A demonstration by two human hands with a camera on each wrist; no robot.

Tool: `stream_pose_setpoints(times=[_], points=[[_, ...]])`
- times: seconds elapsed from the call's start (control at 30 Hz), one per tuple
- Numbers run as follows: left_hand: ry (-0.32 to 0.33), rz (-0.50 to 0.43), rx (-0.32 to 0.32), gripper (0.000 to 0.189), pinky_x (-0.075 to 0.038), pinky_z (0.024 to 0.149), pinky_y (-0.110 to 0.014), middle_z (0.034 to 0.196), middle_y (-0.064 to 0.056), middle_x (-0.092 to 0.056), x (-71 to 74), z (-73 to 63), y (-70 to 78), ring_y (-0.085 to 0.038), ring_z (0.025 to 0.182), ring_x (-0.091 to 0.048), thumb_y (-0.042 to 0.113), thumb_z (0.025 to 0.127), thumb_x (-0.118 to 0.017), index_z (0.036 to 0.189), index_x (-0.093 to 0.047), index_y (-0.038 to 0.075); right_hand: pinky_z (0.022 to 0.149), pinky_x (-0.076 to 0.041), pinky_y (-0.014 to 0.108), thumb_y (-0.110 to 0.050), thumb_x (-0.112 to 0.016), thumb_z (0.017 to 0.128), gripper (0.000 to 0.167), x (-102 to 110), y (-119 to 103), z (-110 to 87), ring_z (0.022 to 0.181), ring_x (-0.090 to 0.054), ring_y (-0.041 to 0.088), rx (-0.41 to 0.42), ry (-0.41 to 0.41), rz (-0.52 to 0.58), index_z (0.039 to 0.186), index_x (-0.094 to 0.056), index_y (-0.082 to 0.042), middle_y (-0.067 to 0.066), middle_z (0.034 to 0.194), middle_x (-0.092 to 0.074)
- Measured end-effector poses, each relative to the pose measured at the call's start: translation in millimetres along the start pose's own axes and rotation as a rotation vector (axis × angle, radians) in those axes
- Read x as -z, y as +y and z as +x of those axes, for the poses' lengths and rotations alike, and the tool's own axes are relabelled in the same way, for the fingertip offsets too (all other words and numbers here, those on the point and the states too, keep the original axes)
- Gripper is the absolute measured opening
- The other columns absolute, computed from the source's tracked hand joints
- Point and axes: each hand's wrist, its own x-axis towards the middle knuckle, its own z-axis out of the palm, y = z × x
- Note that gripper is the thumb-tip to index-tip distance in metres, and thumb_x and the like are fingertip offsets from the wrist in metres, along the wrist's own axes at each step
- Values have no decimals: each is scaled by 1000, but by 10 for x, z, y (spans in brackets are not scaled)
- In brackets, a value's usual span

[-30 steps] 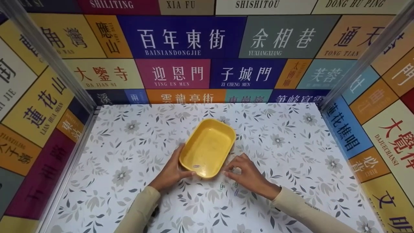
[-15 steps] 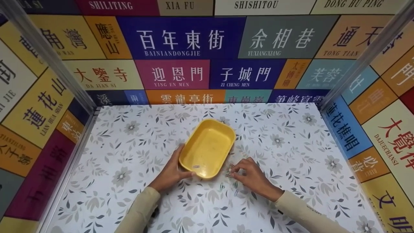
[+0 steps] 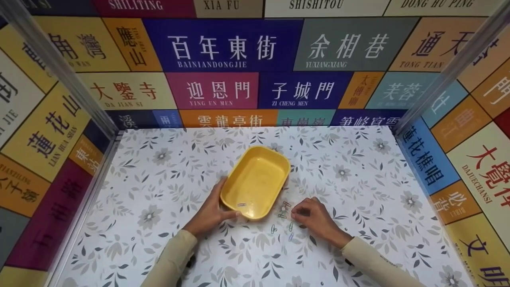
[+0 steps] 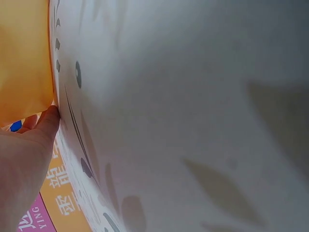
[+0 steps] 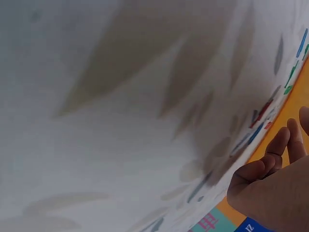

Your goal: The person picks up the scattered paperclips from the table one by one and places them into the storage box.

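Note:
My left hand (image 3: pixel 209 215) holds the near left corner of a yellow plastic tray (image 3: pixel 279 159), thumb at the rim and fingers along the outer side. One small paper clip (image 3: pixel 242 205) lies inside, near that corner. To the right of the tray, my right hand (image 3: pixel 316 219) hovers with loosely curled fingers, and no clip shows between them. Just left of its fingertips lie a reddish paper clip (image 3: pixel 287 204) and a dark one. Nearer me are green paper clips (image 3: pixel 273 229) and a blue paper clip (image 3: pixel 291 237). The right wrist view shows a red clip (image 5: pixel 261 113) beyond the hand.
A white tabletop (image 3: pixel 159 247) with a grey leaf and flower print lies under everything. Colourful sign-printed panels (image 3: pixel 223 46) rise behind it and on both sides, with clear strips at the corners.
My right hand has drawn back to the right and slightly toward me, uncovering the reddish and dark clips beside the tray. The left hand and tray have stayed put.

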Motion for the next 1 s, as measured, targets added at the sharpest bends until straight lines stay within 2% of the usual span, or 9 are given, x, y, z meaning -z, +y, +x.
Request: stream_pose_setpoints(times=[0.07, 0.23, 0.37, 0.47, 0.7, 0.87, 1.0], points=[[-1, 4, 12, 129, -10, 137, -51, 185, 4, -12, 0, 1, 5, -21, 169, -13, 38, 80, -98, 179, -15, 26, 85, -47, 29, -10, -88, 92, 5, 13, 33, 1, 91, -55, 14, 0, 8, -1, 94, -85, -14, -9, 93, -73], [-2, 13, 0, 130, -9, 137, -52, 185, 1, -11, -3, 2, 10, -22, 170, -12, 40, 80, -98, 179, -14, 23, 84, -45, 31, -11, -87, 92, 4, 36, 96, 26, 89, -56, 14, 59, 49, -22, 93, -84, -10, -7, 92, -74], [0, 22, 9, 129, -9, 137, -52, 185, 1, -12, -4, -3, 8, -23, 170, -12, 38, 81, -97, 179, -14, 24, 84, -45, 31, -9, -87, 91, 4, 39, 125, 56, 90, -58, 15, 77, 71, -29, 93, -84, -11, -6, 91, -75], [3, 13, 13, 129, -9, 137, -52, 185, 1, -11, -1, -8, 10, -23, 170, -12, 38, 81, -98, 179, -15, 25, 85, -46, 31, -7, -87, 92, 7, 36, 131, 86, 92, -60, 18, 65, 74, -17, 95, -85, -12, -6, 92, -74], [4, -19, -33, 129, -8, 137, -54, 185, -4, -13, -4, 5, -1, -26, 170, -12, 35, 81, -98, 179, -15, 19, 86, -44, 30, -9, -87, 94, 6, 46, 127, 142, 95, -57, 20, 30, 56, 22, 98, -85, -13, -5, 94, -74], [0, 3, -32, 128, -9, 137, -54, 185, -6, -13, 14, 4, 5, -28, 170, -13, 36, 82, -98, 178, -16, 18, 88, -44, 32, -10, -89, 93, 8, 6, 134, 175, 95, -57, 20, 24, 37, -5, 98, -85, -14, -7, 95, -75], [5, 18, -32, 124, -11, 136, -54, 184, -6, -16, 25, 7, 9, -29, 169, -16, 35, 83, -97, 178, -19, 20, 87, -45, 34, -9, -90, 91, 9, -42, 123, 191, 94, -56, 19, 24, 52, -40, 98, -85, -14, -7, 93, -75]])
